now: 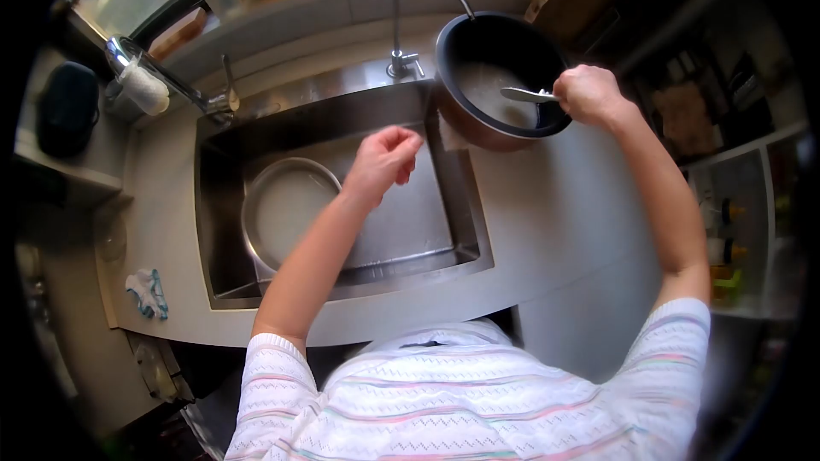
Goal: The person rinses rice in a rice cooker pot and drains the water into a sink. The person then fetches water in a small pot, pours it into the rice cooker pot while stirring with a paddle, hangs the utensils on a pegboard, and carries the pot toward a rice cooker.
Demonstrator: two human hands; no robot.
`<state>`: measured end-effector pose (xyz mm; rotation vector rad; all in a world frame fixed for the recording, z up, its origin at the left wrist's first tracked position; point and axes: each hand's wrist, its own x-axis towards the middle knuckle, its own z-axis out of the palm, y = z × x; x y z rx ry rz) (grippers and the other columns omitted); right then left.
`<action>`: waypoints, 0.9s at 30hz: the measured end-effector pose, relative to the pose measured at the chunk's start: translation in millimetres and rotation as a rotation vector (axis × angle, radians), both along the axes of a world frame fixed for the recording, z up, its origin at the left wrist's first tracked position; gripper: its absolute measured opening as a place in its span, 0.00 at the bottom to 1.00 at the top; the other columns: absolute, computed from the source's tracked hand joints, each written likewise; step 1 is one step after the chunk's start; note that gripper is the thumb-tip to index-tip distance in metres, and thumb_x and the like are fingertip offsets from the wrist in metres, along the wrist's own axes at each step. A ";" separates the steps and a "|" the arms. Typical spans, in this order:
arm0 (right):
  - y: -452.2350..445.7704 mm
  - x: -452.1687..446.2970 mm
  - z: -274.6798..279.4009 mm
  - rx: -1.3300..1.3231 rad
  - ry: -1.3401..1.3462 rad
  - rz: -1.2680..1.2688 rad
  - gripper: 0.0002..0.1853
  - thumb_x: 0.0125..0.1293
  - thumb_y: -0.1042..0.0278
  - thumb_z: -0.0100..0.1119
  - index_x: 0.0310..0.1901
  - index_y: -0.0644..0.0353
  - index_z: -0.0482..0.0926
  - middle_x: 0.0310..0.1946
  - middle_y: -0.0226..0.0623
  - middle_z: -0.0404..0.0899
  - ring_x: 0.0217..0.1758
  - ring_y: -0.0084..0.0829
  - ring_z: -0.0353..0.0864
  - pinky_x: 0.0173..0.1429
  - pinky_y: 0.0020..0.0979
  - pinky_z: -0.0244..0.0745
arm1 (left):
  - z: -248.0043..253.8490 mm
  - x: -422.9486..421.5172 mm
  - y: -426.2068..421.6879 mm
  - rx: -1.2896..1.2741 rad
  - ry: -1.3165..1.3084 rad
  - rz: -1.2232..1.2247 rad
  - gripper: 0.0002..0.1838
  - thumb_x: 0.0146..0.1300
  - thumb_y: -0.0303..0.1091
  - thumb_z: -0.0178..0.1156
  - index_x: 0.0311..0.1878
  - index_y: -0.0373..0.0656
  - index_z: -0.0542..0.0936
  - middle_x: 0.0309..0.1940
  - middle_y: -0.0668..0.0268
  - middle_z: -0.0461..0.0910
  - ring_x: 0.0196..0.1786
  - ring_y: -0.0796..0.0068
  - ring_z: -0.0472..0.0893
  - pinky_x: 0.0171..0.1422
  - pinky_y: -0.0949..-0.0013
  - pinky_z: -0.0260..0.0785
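- We see the countertop (572,222) spread around the sink, largest of all, taking directions from the middle of the view with twelve at the far side.
- The steel sink (401,222) is set into it, reaching from the middle toward nine o'clock.
- The dark-lined cooking pot (483,131) stands on the counter at one o'clock, just beside the sink. A pale layer covers its bottom; we cannot tell whether it is liquid or food. We judge the work here to be under way: the pot is placed and filled to some depth, the spoon is out, and the stage at the spoon looks unfinished.
- The round metal pan (248,213) sits inside the sink at nine o'clock, apart from both hands.
- The slim gooseneck tap (405,64) rises at twelve o'clock, its spout curving to the pot's rim; we make out no stream.
- The right hand (589,96), at two o'clock, pinches the spoon's handle.
- The left hand (389,162) hovers over the sink near the middle, fingers curled, thumb against forefinger; we see nothing in it.
- The spoon (521,95) reaches over the pot's mouth, pointing toward nine.
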<state>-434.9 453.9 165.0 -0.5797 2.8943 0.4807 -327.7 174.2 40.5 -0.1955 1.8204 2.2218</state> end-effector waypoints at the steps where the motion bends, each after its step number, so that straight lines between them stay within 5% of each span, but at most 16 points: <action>1: 4.2 8.1 1.1 -0.039 0.014 -0.003 0.09 0.52 0.72 0.55 0.33 0.52 0.84 0.32 0.36 0.82 0.39 0.38 0.81 0.43 0.36 0.75 | -3.5 12.2 -2.3 0.006 -0.020 -0.010 0.09 0.64 0.37 0.58 0.36 0.40 0.76 0.19 0.72 0.73 0.18 0.86 0.70 0.20 0.81 0.62; 4: 20.0 29.6 0.0 -0.399 0.095 -0.114 0.09 0.56 0.68 0.55 0.37 0.51 0.84 0.31 0.35 0.82 0.38 0.37 0.81 0.43 0.36 0.75 | -21.4 44.3 -9.1 -0.002 -0.101 -0.037 0.08 0.63 0.35 0.59 0.35 0.41 0.76 0.20 0.72 0.74 0.19 0.86 0.71 0.22 0.81 0.63; 7: 36.5 42.9 -14.7 -0.472 0.102 -0.101 0.11 0.58 0.64 0.56 0.41 0.52 0.83 0.29 0.35 0.83 0.35 0.34 0.81 0.43 0.35 0.75 | -31.7 68.1 -13.2 -0.025 -0.137 -0.052 0.07 0.62 0.34 0.59 0.35 0.41 0.76 0.21 0.72 0.74 0.21 0.86 0.71 0.23 0.80 0.64; 12: 64.5 79.6 -31.9 -0.917 0.159 -0.210 0.09 0.60 0.68 0.58 0.42 0.57 0.82 0.19 0.29 0.78 0.22 0.24 0.75 0.31 0.24 0.70 | -50.1 104.0 -17.7 -0.043 -0.185 -0.032 0.07 0.63 0.34 0.59 0.35 0.41 0.76 0.21 0.72 0.74 0.22 0.85 0.71 0.24 0.80 0.63; 17: 116.5 144.7 -106.2 -1.330 0.328 -0.443 0.14 0.63 0.63 0.59 0.46 0.62 0.79 0.28 0.31 0.81 0.28 0.18 0.74 0.33 0.26 0.70 | -52.3 135.8 -20.9 -0.103 -0.191 0.040 0.07 0.64 0.34 0.58 0.36 0.40 0.76 0.21 0.74 0.74 0.22 0.87 0.71 0.25 0.81 0.62; 21: 139.7 190.2 -188.5 -0.905 0.361 -0.433 0.12 0.59 0.64 0.61 0.43 0.60 0.80 0.31 0.33 0.79 0.34 0.29 0.77 0.38 0.31 0.72 | -59.9 156.2 -15.3 -0.504 0.001 0.103 0.07 0.61 0.31 0.59 0.40 0.39 0.77 0.27 0.69 0.77 0.29 0.79 0.76 0.32 0.75 0.68; 24: 125.6 195.3 -199.8 -0.722 0.290 -0.438 0.11 0.57 0.65 0.62 0.41 0.59 0.80 0.32 0.35 0.77 0.37 0.35 0.75 0.42 0.34 0.71 | -46.0 153.5 -5.5 -1.057 0.484 0.016 0.16 0.55 0.30 0.61 0.48 0.41 0.76 0.42 0.60 0.77 0.45 0.64 0.77 0.48 0.64 0.69; 27: 112.2 193.0 -206.2 -0.693 0.278 -0.441 0.11 0.57 0.64 0.62 0.41 0.58 0.79 0.34 0.35 0.76 0.39 0.36 0.74 0.44 0.35 0.70 | -40.7 154.0 5.0 -1.209 0.443 -0.130 0.26 0.51 0.34 0.64 0.56 0.46 0.72 0.61 0.54 0.64 0.66 0.50 0.59 0.65 0.51 0.54</action>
